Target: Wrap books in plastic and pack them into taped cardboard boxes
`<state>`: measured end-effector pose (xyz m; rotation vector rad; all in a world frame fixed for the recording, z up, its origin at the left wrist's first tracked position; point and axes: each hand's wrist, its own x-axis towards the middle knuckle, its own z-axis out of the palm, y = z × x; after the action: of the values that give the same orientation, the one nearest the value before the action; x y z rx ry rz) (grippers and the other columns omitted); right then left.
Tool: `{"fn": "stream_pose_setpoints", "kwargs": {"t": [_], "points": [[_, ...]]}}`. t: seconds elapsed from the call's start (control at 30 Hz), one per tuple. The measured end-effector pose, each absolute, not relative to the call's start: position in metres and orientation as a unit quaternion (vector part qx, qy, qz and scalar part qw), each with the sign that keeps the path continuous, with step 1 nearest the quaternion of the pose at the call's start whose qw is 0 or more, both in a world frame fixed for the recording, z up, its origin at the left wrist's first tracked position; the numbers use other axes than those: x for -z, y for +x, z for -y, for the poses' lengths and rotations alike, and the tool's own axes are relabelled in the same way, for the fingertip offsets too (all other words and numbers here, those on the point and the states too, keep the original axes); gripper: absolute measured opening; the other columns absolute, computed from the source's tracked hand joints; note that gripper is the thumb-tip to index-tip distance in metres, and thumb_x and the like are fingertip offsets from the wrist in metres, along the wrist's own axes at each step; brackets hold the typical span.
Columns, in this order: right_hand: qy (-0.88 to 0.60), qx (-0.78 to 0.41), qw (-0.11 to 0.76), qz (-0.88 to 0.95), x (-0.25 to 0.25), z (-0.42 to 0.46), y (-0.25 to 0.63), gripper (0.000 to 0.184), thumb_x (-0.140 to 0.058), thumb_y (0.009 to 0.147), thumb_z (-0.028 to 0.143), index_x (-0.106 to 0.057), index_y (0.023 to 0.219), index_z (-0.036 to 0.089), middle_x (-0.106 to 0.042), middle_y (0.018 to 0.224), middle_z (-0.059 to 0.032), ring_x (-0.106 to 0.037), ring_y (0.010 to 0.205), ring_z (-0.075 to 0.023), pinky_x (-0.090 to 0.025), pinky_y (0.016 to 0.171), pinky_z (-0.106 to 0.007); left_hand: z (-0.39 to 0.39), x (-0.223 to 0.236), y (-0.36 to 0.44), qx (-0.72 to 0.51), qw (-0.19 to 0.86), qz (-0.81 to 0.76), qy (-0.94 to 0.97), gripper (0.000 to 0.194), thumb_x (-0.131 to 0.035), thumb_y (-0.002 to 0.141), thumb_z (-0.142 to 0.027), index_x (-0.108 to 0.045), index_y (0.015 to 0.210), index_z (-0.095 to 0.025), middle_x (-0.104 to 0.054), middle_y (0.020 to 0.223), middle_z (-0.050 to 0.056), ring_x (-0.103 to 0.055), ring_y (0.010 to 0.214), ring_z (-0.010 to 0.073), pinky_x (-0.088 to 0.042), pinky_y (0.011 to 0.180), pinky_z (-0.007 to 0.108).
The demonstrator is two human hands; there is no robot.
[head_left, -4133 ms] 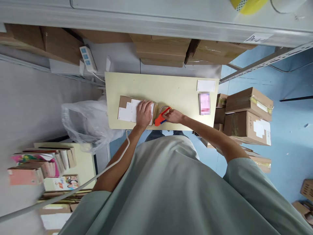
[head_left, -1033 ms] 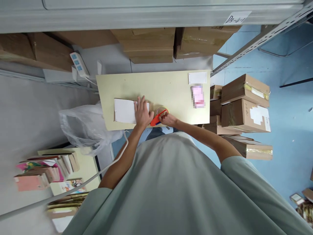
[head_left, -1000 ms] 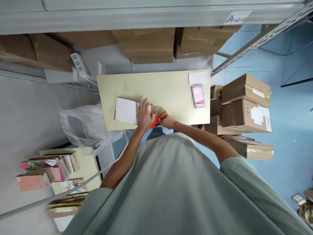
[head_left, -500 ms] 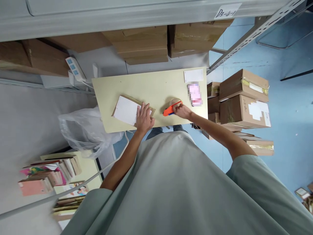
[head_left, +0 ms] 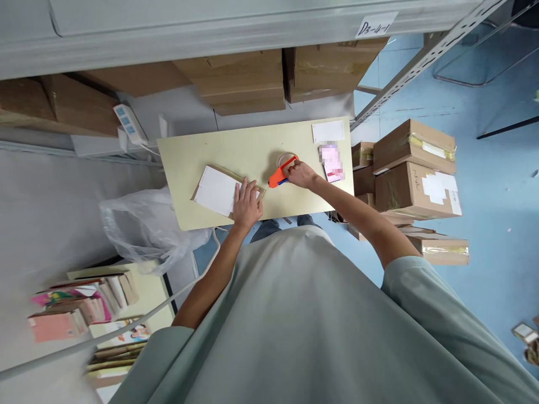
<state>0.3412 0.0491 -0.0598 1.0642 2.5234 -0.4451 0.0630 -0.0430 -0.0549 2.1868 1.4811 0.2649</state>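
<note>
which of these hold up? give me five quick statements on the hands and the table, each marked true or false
1. The left hand rests on the white-topped package. True.
2. The right hand holds a pair of scissors. False: it holds an orange tape dispenser.
3. A white slip lies near the far right corner of the table. True.
4. The power strip sits in the middle of the table. False: it is off the table, past the far left corner.
5. Stacked boxes stand to the right of the table. True.
</note>
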Motion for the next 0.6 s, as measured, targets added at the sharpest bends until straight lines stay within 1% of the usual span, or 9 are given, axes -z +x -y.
{"fn": "stream_pose_setpoints", "kwargs": {"t": [0.13, 0.23, 0.33, 0.47, 0.53, 0.6], "points": [[0.316, 0.16, 0.189, -0.916, 0.068, -0.061, 0.365, 0.053, -0.051, 0.115, 0.043, -0.061, 0.146, 0.0, -0.082, 0.122, -0.0241, -0.077, 0.119, -0.0343, -0.045, 0.117, -0.05, 0.044, 0.055, 0.063, -0.097, 0.246, -0.532, 0.804, 0.047, -0.059, 0.095, -0.021, -0.06, 0.142, -0.013, -0.054, 0.169, 0.024, -0.024, 0.174, 0.0355, -0.009, 0.144, 0.067], [0.316, 0.175, 0.158, -0.919, 0.073, -0.065, 0.371, 0.058, -0.048, 0.117, 0.05, -0.061, 0.145, 0.001, -0.082, 0.12, -0.0224, -0.076, 0.122, -0.0339, -0.044, 0.12, -0.051, 0.045, 0.056, 0.062, -0.097, 0.252, -0.524, 0.808, 0.047, -0.058, 0.095, -0.02, -0.059, 0.142, -0.013, -0.054, 0.169, 0.023, -0.023, 0.174, 0.0354, -0.008, 0.144, 0.067], [0.341, 0.176, 0.149, -0.911, 0.074, -0.065, 0.362, 0.062, -0.05, 0.116, 0.051, -0.058, 0.148, -0.001, -0.082, 0.118, -0.0243, -0.077, 0.118, -0.0363, -0.046, 0.118, -0.052, 0.045, 0.056, 0.062, -0.099, 0.256, -0.523, 0.807, 0.048, -0.058, 0.094, -0.019, -0.058, 0.142, -0.013, -0.053, 0.17, 0.023, -0.022, 0.174, 0.0354, -0.007, 0.144, 0.067], [0.389, 0.178, 0.159, -0.89, 0.064, -0.061, 0.338, 0.065, -0.059, 0.111, 0.048, -0.054, 0.153, -0.001, -0.081, 0.12, -0.0271, -0.077, 0.116, -0.04, -0.052, 0.108, -0.049, 0.045, 0.056, 0.062, -0.097, 0.255, -0.525, 0.806, 0.049, -0.059, 0.095, -0.02, -0.058, 0.144, -0.013, -0.053, 0.17, 0.023, -0.023, 0.174, 0.0355, -0.007, 0.144, 0.067], [0.406, 0.191, 0.158, -0.88, 0.058, -0.058, 0.326, 0.062, -0.059, 0.111, 0.046, -0.055, 0.153, -0.001, -0.081, 0.12, -0.0278, -0.077, 0.117, -0.0403, -0.051, 0.108, -0.049, 0.044, 0.056, 0.063, -0.093, 0.252, -0.53, 0.805, 0.05, -0.059, 0.095, -0.02, -0.058, 0.145, -0.012, -0.053, 0.17, 0.023, -0.024, 0.174, 0.0356, -0.007, 0.144, 0.066], [0.415, 0.202, 0.157, -0.873, 0.054, -0.055, 0.313, 0.057, -0.057, 0.112, 0.04, -0.056, 0.152, -0.001, -0.081, 0.121, -0.0276, -0.077, 0.116, -0.0391, -0.048, 0.112, -0.051, 0.043, 0.057, 0.063, -0.092, 0.248, -0.538, 0.801, 0.052, -0.059, 0.094, -0.019, -0.058, 0.145, -0.011, -0.053, 0.17, 0.023, -0.024, 0.174, 0.0355, -0.007, 0.144, 0.066]]}}
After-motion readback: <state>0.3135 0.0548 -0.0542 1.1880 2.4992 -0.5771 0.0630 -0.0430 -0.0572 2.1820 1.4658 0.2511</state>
